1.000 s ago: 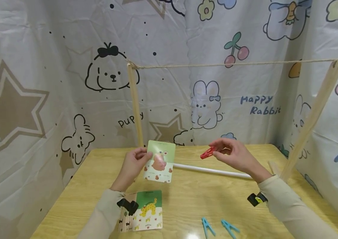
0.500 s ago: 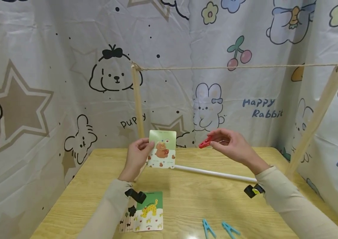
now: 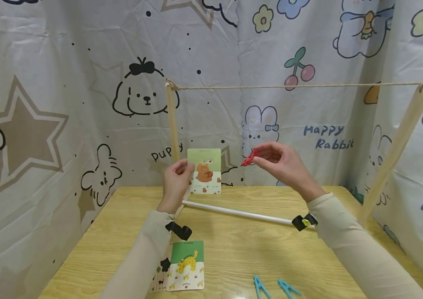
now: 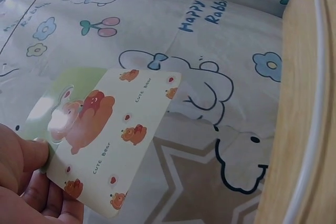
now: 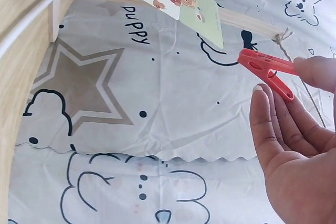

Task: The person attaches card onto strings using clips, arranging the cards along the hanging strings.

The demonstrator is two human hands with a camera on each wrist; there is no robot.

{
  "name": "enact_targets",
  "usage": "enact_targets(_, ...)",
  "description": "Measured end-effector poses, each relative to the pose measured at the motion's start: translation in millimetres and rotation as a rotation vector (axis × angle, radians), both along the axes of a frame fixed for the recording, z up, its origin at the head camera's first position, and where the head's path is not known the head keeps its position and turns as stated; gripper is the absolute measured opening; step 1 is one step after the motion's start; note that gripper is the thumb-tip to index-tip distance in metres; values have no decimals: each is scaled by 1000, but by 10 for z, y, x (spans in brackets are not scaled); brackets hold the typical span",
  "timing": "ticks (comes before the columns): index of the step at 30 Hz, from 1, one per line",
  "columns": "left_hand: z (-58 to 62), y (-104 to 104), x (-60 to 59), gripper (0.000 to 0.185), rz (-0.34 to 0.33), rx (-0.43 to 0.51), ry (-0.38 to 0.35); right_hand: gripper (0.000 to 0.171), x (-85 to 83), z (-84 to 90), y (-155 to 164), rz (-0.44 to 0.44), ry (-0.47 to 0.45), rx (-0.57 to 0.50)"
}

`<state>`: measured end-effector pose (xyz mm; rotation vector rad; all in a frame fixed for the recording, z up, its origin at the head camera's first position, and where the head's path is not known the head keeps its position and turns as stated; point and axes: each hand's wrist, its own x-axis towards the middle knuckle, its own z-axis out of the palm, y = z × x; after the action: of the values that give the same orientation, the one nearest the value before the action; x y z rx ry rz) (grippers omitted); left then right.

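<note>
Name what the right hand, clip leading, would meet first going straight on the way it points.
Probably the bear card in the left hand: the red clip in the right hand points toward it, though depth is unclear.

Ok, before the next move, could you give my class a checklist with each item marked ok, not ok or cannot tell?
1. Bear card in left hand: ok.
2. Red clothespin in right hand: ok.
3. String spanning both wooden posts: ok.
4. Card touching string: not ok, it shows below it in the head view.
5. Clothespin on card: not ok, they're apart.
6. String strong enough: cannot tell.
</note>
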<state>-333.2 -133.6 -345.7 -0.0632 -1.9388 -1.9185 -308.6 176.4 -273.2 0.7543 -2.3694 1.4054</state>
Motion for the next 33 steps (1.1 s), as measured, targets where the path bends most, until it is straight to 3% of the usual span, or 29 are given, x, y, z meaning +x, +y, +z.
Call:
enact_targets(12, 260, 26, -118, 35, 43, -13, 34, 29, -130, 368, -157, -62, 79, -51)
enact_targets(19, 335, 32, -208, 29, 52, -18, 73, 24, -189, 512, -232, -103, 145, -83)
enact_targets(25, 409, 85, -253, 26, 55, -12, 60, 22, -223, 626, -269, -143, 177, -69)
enact_targets(33, 451, 109, -280, 27, 53, -7, 65, 20, -283, 729, -334, -126, 218, -98)
